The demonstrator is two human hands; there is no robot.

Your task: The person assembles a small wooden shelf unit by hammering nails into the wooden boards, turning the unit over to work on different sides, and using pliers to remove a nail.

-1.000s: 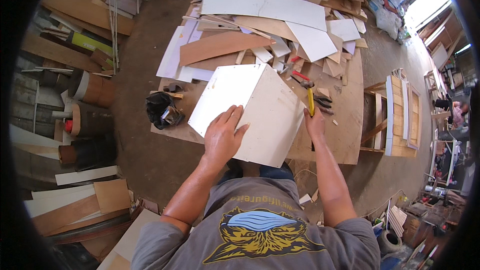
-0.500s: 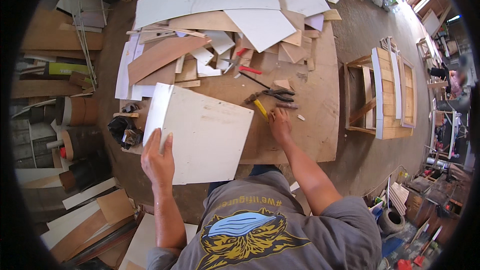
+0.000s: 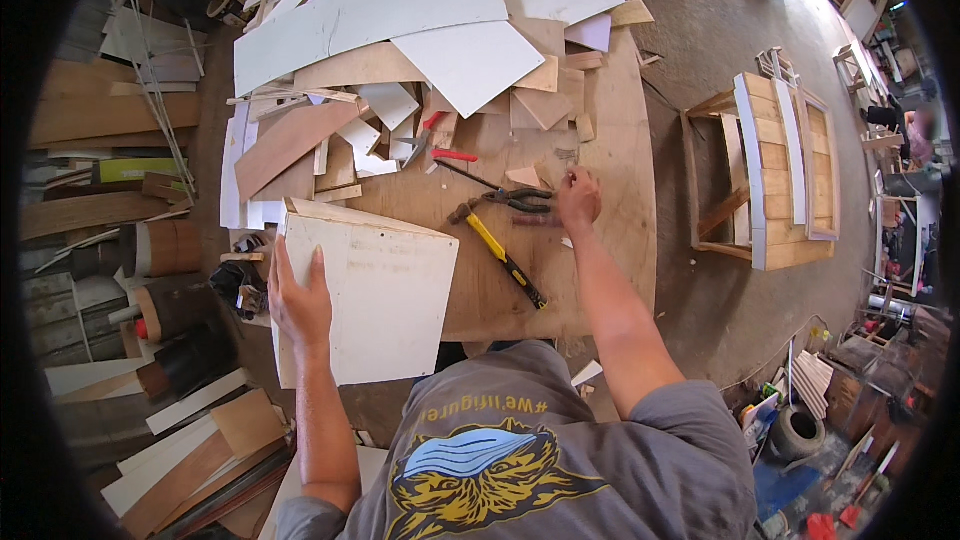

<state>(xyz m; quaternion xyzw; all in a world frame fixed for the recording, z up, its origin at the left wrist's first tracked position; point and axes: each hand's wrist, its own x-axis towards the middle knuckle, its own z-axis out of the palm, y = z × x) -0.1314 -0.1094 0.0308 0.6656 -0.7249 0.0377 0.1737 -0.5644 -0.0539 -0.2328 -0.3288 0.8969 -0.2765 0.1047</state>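
Observation:
My left hand (image 3: 300, 300) grips the left edge of a white wooden box (image 3: 375, 295) at the table's near left. A yellow-and-black hammer (image 3: 500, 252) lies to the right of it. My right hand (image 3: 578, 198) is on the table beyond the hammer, fingers curled down at some small nail-like bits (image 3: 565, 154); what is between them is too small to make out. Beside it lie black-handled pliers (image 3: 525, 198) and a reddish stick-like piece (image 3: 537, 220). Farther back are red-handled snips (image 3: 452, 154). A dark plastic bag (image 3: 240, 285) sits left of the box.
White and brown board offcuts (image 3: 370, 5) are piled across the back of the plywood table (image 3: 610, 290). A wooden framed piece (image 3: 780, 170) stands on the floor to the right. Boards and rolls (image 3: 165, 250) line the left side. A person (image 3: 918, 140) is at far right.
The hammer has gone from my right hand onto the table. That hand has moved forward to the small bits. The box has swung left and turned, still held by my left hand.

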